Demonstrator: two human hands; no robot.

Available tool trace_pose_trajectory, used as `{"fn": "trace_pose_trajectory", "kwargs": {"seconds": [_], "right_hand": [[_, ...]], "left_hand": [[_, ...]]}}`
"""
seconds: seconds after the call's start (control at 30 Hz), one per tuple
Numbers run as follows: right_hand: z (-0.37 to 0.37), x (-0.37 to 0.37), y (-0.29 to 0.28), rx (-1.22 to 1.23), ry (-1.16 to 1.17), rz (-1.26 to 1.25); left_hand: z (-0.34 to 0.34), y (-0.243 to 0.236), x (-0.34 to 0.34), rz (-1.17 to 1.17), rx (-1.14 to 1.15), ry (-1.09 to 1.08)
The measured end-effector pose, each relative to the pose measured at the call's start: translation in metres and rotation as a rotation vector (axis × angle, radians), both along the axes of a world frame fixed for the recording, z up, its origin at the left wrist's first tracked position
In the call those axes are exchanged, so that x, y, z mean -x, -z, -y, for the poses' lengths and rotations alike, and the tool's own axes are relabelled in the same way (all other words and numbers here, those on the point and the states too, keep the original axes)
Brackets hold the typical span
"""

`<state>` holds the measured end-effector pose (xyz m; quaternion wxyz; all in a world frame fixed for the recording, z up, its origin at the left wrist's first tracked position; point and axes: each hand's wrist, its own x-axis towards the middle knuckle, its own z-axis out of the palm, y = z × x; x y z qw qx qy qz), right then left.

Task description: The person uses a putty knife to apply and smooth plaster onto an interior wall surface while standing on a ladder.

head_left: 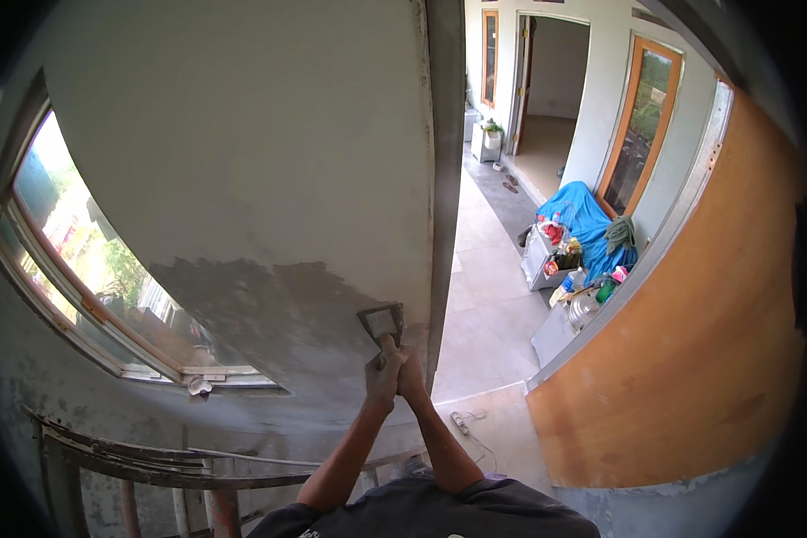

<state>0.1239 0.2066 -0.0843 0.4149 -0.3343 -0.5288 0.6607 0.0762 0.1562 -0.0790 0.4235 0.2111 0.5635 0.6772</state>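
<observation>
A: Item one, hands?
B: Two, low centre of the frame. Left hand and right hand touch, both wrapped tight round the handle of one putty knife.

A: The knife?
B: One, flat metal blade, roughly square, grey with plaster, pressed against the wall just above the hands.

A: Wall finish?
B: Pale and smooth across the upper frame; one darker, damp-looking grey patch at centre, left of the blade.

A: Openings?
B: One window at left, framed, glass. One orange wooden door at right, smooth.

A: Floor goods?
B: Pale tiles; one blue cloth draped over a heap of mixed goods, upper right; too small to count.
</observation>
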Motion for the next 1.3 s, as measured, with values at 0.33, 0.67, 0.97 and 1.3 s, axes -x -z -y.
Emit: {"fn": "trace_pose_trajectory", "kwargs": {"seconds": [0.33, 0.67, 0.97, 1.3], "right_hand": [[0.008, -0.005, 0.028, -0.149, 0.066, 0.206], [0.011, -0.003, 0.001, -0.016, 0.061, 0.025], [-0.003, 0.001, -0.048, -0.127, 0.042, 0.048], [0.026, -0.023, 0.118, -0.351, -0.086, 0.483]], "left_hand": [[0.008, 0.004, -0.007, 0.02, 0.028, -0.003], [0.005, 0.004, -0.003, 0.08, -0.035, 0.072], [-0.011, -0.033, 0.009, 0.003, -0.063, 0.056], [0.036, 0.097, -0.019, 0.219, 0.275, 0.032]]}}
